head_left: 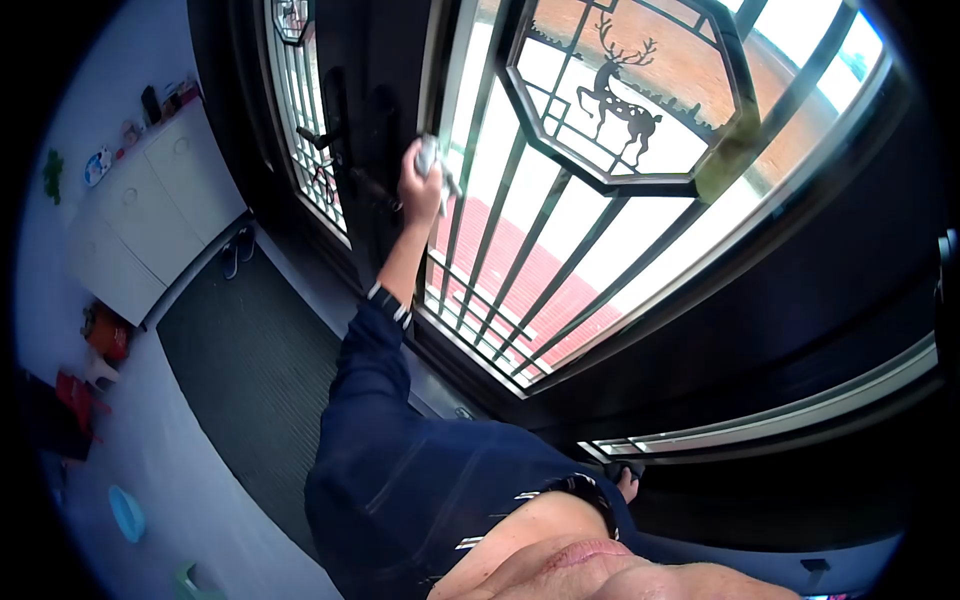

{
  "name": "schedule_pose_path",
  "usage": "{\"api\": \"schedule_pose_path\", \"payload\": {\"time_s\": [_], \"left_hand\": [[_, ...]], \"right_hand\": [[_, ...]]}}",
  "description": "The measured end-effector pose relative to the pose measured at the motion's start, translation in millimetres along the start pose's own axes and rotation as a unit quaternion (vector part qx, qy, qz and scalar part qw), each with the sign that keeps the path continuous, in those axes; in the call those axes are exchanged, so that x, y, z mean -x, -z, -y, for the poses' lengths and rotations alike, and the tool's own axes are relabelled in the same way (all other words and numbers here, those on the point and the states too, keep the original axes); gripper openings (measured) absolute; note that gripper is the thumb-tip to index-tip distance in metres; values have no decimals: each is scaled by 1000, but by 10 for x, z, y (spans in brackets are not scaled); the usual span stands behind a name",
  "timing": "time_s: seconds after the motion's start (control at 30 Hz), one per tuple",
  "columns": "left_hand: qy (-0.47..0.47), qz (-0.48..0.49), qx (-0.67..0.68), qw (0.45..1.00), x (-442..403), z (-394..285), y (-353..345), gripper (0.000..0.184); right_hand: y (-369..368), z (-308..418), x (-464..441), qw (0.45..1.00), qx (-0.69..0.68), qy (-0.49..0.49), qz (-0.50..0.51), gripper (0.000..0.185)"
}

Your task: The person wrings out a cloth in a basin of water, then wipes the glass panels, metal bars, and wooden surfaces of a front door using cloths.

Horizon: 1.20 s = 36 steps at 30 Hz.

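Observation:
My left hand (418,188) is raised in front of me, closed round a crumpled grey-white cloth (428,158). It holds the cloth against the left side of the barred window (520,240) in a dark door. The forearm reaches up from a dark blue sleeve with a striped cuff. Low on the right, my right hand (628,484) shows only in part beyond my collar. Its fingers are bent at a small dark object (622,468) near the door's edge; what that object is I cannot make out.
Inside an octagonal frame on the window stands a metal deer (622,95). Left of my hand is another door leaf with a handle (318,138). A ribbed dark mat (255,360) lies on the floor, with shoes (238,252) beside a white cabinet (160,195). A blue basin (127,513) sits lower left.

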State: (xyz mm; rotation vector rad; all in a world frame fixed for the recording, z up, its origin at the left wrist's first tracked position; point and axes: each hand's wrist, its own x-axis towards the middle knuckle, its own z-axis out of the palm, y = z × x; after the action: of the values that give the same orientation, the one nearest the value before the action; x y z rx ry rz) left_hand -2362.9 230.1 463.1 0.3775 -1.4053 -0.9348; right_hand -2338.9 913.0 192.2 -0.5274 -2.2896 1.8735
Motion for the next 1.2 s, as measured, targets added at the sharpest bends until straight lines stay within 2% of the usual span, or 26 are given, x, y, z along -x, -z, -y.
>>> {"api": "schedule_pose_path", "payload": {"time_s": [0.03, 0.07, 0.17, 0.2, 0.23, 0.33, 0.37, 0.4, 0.43, 0.5, 0.6, 0.63, 0.7, 0.73, 0.77, 0.8, 0.83, 0.87, 0.93, 0.97, 1.0, 1.07, 1.1, 1.17, 1.2], "left_hand": [[32, 10, 8, 999, -152, -209, -79, 50], [-30, -2, -31, 999, -215, -80, -238, 55], [-191, -11, -192, 963, 121, -62, -538, 67], [-211, 12, -191, 959, 366, -106, -551, 68], [-180, 46, -201, 962, 681, -232, -507, 65], [-182, 184, -183, 948, 1624, 141, -264, 58], [-154, 242, -107, 952, 1780, 280, -157, 53], [-112, 240, -55, 963, 1832, 269, -103, 46], [-25, 238, -39, 970, 1828, 374, -80, 39], [-92, 114, -164, 976, 1294, -137, -120, 35], [-77, -25, -38, 996, 292, -372, -405, 42], [-140, -60, 28, 988, -63, -484, -516, 45], [-95, -71, 166, 979, -501, -768, -810, 50], [-145, -84, 160, 973, -591, -772, -1030, 50], [-151, -84, 135, 976, -461, -1094, -1132, 42], [-244, -17, 183, 952, -396, -1342, -1244, 32], [-340, 10, 145, 929, -178, -1650, -1264, 25], [-411, 67, 93, 904, 119, -1635, -1330, 28], [-544, 189, 18, 817, 716, -1602, -1462, 35], [-601, 294, -8, 743, 864, -1573, -1408, 40], [-630, 295, 29, 718, 921, -1478, -1404, 44], [-619, 262, 48, 739, 672, -1120, -1548, 42], [-572, 202, -172, 776, 398, -1193, -1571, 34], [-438, 44, -209, 873, -269, -1370, -1534, 31], [-419, -32, -135, 897, -568, -1584, -1597, 30]], "right_hand": [[12, -18, 8, 1000, -19, -4, -6, 33], [62, -111, -2, 1000, 15, -8, -11, 34], [94, -288, 152, 995, -57, -62, -48, 33], [100, -322, 188, 993, -69, -71, -59, 33], [116, -335, 199, 993, -71, -75, -60, 33], [203, -342, 201, 993, -62, -78, -63, 32], [215, -336, 188, 993, -59, -79, -62, 32], [222, -334, 176, 994, -57, -77, -60, 32], [221, -331, 163, 994, -60, -76, -58, 32], [228, -293, 134, 994, -67, -68, -57, 32], [219, -203, 111, 995, -60, -59, -48, 32], [201, -190, 84, 996, -50, -53, -47, 32], [173, -170, 47, 998, -29, -42, -45, 31], [161, -184, 47, 998, -38, -36, -44, 31], [130, -220, 42, 997, -48, -30, -43, 31], [88, -278, 30, 997, -60, -25, -42, 31], [49, -380, 8, 997, -54, -37, -43, 31], [18, -494, -7, 997, -48, -50, -45, 31], [35, -552, 72, 995, -21, -80, -63, 31], [-36, -263, 269, 992, -3, -95, -80, 31], [-84, -91, 350, 989, 12, -109, -97, 31], [72, -261, 257, 993, -22, -71, -93, 31], [87, -362, 250, 993, -41, -56, -92, 31], [247, -388, 359, 993, -64, -55, -85, 33], [301, -405, 373, 990, -1, -84, -114, 35]]}}
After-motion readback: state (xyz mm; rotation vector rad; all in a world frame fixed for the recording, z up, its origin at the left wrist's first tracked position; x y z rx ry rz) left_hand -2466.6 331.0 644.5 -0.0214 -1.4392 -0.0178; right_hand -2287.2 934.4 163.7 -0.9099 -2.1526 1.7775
